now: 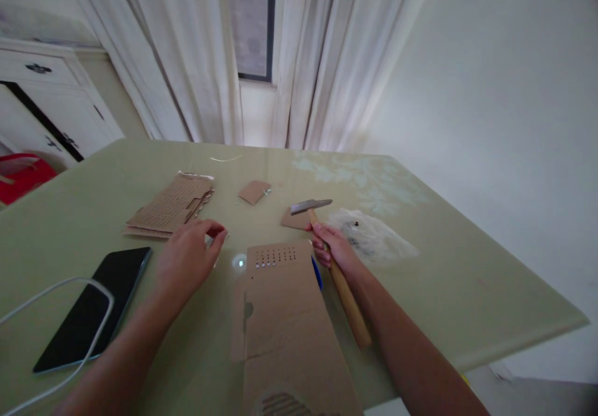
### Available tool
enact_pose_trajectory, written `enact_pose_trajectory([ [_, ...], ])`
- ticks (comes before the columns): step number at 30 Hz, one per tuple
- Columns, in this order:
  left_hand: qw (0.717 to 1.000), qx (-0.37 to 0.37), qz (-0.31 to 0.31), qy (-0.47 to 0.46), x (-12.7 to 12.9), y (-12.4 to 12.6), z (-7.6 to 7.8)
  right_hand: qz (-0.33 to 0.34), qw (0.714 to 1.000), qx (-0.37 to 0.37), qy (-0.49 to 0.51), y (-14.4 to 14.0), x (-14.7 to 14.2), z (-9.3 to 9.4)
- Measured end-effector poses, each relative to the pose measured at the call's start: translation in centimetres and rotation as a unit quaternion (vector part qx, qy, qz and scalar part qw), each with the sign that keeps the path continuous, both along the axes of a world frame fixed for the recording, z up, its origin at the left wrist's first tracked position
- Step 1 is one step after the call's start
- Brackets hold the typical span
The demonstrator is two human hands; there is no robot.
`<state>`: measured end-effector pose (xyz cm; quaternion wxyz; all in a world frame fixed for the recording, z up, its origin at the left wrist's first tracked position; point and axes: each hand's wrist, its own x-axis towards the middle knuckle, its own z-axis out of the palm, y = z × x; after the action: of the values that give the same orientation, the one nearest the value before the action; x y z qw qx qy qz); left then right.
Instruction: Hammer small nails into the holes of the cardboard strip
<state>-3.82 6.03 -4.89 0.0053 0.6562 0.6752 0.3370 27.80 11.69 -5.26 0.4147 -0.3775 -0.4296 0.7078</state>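
My right hand [334,246] is wrapped round the wooden handle of a hammer [346,301], its metal head raised above a small cardboard piece. In front of me lies a cardboard sheet [289,322], with rows of small holes near its far end and some pale dots along one row. My left hand [191,251] is closed in a pinch to the left of that sheet. Something thin and pale shows at its fingertips, too small to name. Beneath the sheet's right edge a blue object [317,273] peeks out, mostly hidden.
Left of centre sits a stack of perforated cardboard [172,204]. A black tablet [100,307] with a white cable [109,307] lies near my left forearm. Farther back is a small cardboard square [253,192]. A clear plastic bag [374,238] rests right of the hammer.
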Motion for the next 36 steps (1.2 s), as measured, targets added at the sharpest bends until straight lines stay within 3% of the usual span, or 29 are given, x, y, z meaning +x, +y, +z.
enact_pose_trajectory([
  [6,0.976,-0.157,0.014,0.150,-0.4,-0.1,-1.3,-0.019,0.998,0.006,-0.056,-2.0,-0.7,-0.4],
  [12,0.973,-0.156,-0.006,0.173,0.1,-0.1,-1.7,0.034,0.999,0.020,-0.021,-2.9,-1.6,0.0],
  [15,0.987,-0.135,0.013,0.090,0.3,0.0,-0.9,0.045,0.999,0.024,-0.002,-2.9,-1.8,-0.2],
  [18,0.993,-0.086,0.001,-0.086,1.1,-0.4,0.9,0.044,0.999,0.019,-0.001,-2.7,-1.9,-0.5],
  [21,0.963,-0.029,-0.069,-0.259,2.5,-1.4,2.7,0.039,0.999,0.012,-0.005,-2.5,-1.9,-0.7],
  [24,0.928,-0.013,-0.146,-0.344,3.8,-2.5,3.8,0.034,0.999,0.009,-0.012,-2.5,-1.8,-0.7],
  [28,0.924,-0.062,-0.204,-0.317,4.5,-3.2,3.9,0.036,0.999,0.000,-0.017,-2.5,-1.7,-0.7],
  [36,0.944,-0.072,-0.228,-0.229,4.4,-3.2,3.7,0.038,0.999,-0.008,-0.021,-2.4,-1.6,-0.9],
])
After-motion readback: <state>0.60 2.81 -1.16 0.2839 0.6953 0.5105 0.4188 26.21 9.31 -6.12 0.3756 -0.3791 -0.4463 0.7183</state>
